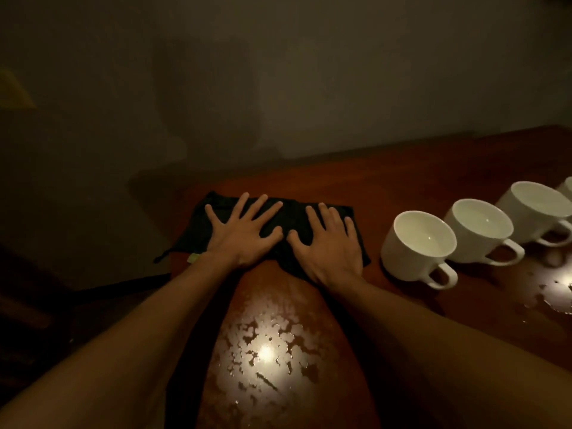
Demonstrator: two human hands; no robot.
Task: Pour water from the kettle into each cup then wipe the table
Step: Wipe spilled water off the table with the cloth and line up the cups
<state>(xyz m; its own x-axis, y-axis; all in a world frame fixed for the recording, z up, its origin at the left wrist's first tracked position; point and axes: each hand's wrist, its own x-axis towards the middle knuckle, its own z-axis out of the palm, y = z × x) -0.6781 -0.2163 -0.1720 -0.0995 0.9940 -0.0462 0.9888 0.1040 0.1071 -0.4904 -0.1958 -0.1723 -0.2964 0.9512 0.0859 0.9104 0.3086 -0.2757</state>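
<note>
And there was the cloth [292,216], a dark, near-black rag folded into a wide strip, flat on the reddish-brown wooden table [402,187] toward its far left end, one corner reaching just past the table's left edge, a small pale-green tag [193,257] showing at the near side. Both hands were down on it: the left hand [244,233] lay spread on the left half, fingers straight and fanned, and the right hand [331,243] lay flat on the right half, fingers straight too, the thumbs nearly meeting in the middle. No grip had closed round anything; each palm simply pressed the cloth to the wood, wide open. Nearer the person, between the two forearms, a broken puddle of water [266,345] shone under a bright reflection, in beads and patches, apart from the cloth's near edge. Off to the right stood a row of white cups, handles turned to the near right: the nearest cup [418,246] near the cloth's right end, the second cup [479,230] close behind it, the third cup [535,212] beyond, and a fourth cup [568,187] cut by the frame's edge. Their insides looked pale and glossy; how full they were was hard to tell. A second wet patch [557,295] glistened in front of the far cups. Behind it all was a dim, plain wall [278,88].
</note>
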